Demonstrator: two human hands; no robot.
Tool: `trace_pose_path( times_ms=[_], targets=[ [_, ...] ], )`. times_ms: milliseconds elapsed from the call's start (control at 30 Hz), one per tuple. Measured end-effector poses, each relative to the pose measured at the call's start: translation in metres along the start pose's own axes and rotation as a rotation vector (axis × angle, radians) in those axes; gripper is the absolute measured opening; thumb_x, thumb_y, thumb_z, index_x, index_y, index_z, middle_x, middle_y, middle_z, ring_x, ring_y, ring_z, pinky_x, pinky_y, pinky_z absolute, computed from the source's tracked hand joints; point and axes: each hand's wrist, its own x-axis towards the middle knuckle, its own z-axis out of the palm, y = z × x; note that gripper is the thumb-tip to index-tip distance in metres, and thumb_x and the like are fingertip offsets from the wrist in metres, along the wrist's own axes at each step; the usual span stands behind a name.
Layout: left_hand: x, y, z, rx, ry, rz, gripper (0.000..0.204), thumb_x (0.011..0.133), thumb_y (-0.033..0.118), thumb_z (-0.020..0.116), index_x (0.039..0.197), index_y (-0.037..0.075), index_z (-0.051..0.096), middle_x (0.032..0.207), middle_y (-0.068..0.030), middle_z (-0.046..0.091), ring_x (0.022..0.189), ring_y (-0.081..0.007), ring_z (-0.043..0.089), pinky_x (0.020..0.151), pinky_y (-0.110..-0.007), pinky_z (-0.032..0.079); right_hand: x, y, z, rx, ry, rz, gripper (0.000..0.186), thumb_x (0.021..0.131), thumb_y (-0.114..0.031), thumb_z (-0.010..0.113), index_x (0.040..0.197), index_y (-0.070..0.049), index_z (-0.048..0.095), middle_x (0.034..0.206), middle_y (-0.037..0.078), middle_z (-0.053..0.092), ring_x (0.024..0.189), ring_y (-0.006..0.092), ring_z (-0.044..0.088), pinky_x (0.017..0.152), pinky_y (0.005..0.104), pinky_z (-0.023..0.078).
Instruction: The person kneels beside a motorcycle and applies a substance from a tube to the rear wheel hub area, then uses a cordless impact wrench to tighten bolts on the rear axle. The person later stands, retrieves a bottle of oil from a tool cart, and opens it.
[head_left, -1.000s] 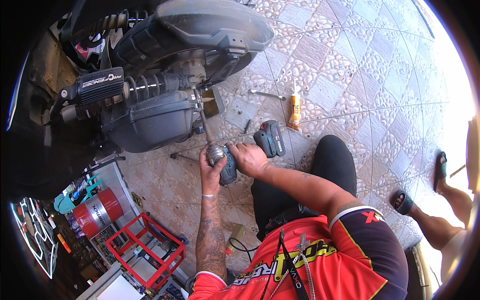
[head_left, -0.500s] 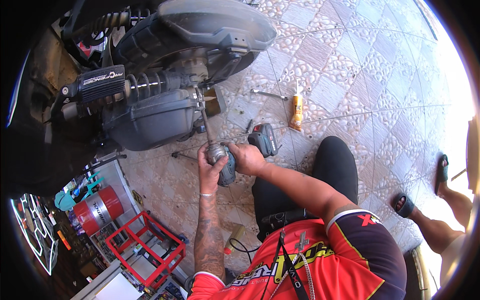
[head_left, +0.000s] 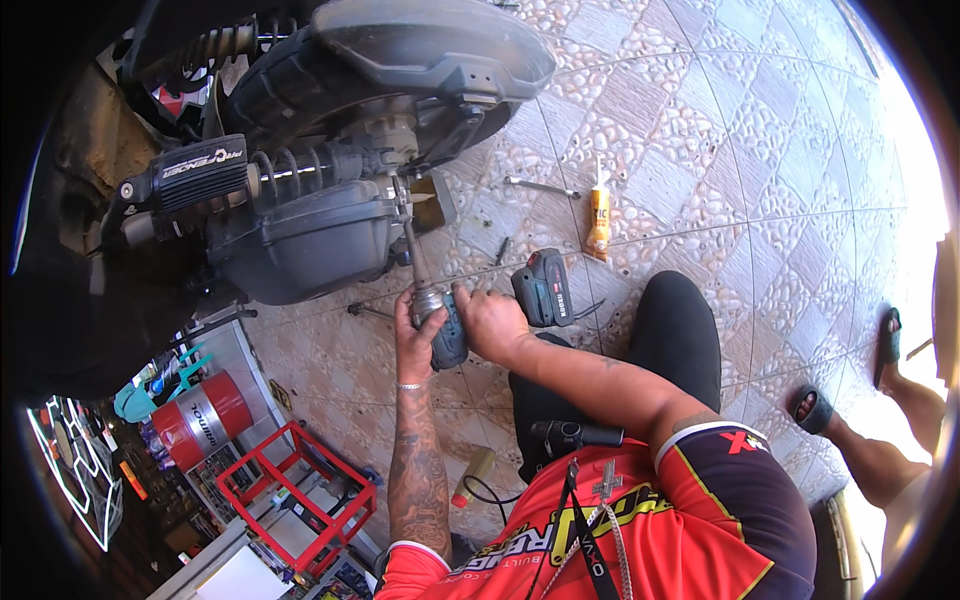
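At 10 o'clock of centre, a black scooter gearcase (head_left: pixel 310 245) is reached past by a long steel shaft (head_left: pixel 417 255), carried on the nose of a cordless impact wrench (head_left: pixel 450 345). The wrench is held just below centre, its nose pointed at 12 o'clock, toward the lower end of a coil-spring shock absorber (head_left: pixel 285 175). The metal nose is gripped from beneath by the left hand (head_left: pixel 413 330), presumably so that the shaft is kept in line; the handle is grasped by the right hand (head_left: pixel 495 325), probably so that weight and twist are borne there. The battery pack (head_left: pixel 543 288) is seen beyond the right fist, at 2 o'clock. Whether the tip is fully seated cannot be told.

Direct access from 12 o'clock is blocked by the rear wheel's mudguard (head_left: pixel 430 55). On the tiled floor (head_left: pixel 660 180), a spanner (head_left: pixel 540 187) is laid at 1 o'clock and an orange tube (head_left: pixel 599 225) is stood or laid at 2, both clear of the hands. The right side is bounded by a bent knee (head_left: pixel 675 310). A red drum (head_left: pixel 205 420) is found at 8 o'clock, a red metal frame (head_left: pixel 280 560) at 7.
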Motion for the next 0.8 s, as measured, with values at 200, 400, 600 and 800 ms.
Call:
trace_pose_path(
  times_ms=[200,400,600,800],
  targets=[
    [0.000,0.002,-0.003,0.041,-0.010,0.028,0.068,0.083,0.018,0.084,0.138,0.005,0.046,0.115,-0.0042,0.060,0.101,-0.0123,0.059,0.090,-0.028,0.050,0.004,0.006,0.002,0.077,-0.032,-0.073,0.026,0.078,-0.013,0.066,0.100,-0.004,0.056,0.083,0.018,0.069,0.074,0.0359,0.071,0.063,0.0449,0.058],
    [-0.004,0.008,-0.003,0.064,-0.004,0.018,0.070,0.082,0.019,0.085,0.138,0.004,0.046,0.114,-0.0040,0.060,0.099,-0.0121,0.059,0.089,-0.028,0.050,0.005,0.008,0.007,0.159,-0.039,-0.084,0.022,0.078,-0.013,0.065,0.096,-0.002,0.059,0.083,0.019,0.071,0.077,0.0375,0.073,0.067,0.0471,0.058],
    [-0.001,0.005,-0.003,0.065,-0.009,0.004,0.069,0.083,0.019,0.084,0.138,0.004,0.046,0.114,-0.0044,0.061,0.099,-0.0123,0.060,0.089,-0.028,0.051,0.006,0.007,0.005,0.107,-0.066,-0.063,0.040,0.075,-0.015,0.068,0.113,-0.004,0.059,0.082,0.019,0.070,0.075,0.0374,0.071,0.065,0.0473,0.057],
    [0.001,0.001,-0.003,0.021,-0.011,0.013,0.068,0.084,0.019,0.083,0.138,0.004,0.046,0.115,-0.0041,0.061,0.099,-0.0125,0.060,0.088,-0.028,0.050,0.000,0.004,-0.005,0.120,-0.001,-0.064,0.087,0.076,-0.014,0.067,0.155,-0.004,0.032,0.086,0.019,0.070,0.077,0.0368,0.071,0.067,0.0473,0.057]
  ],
)
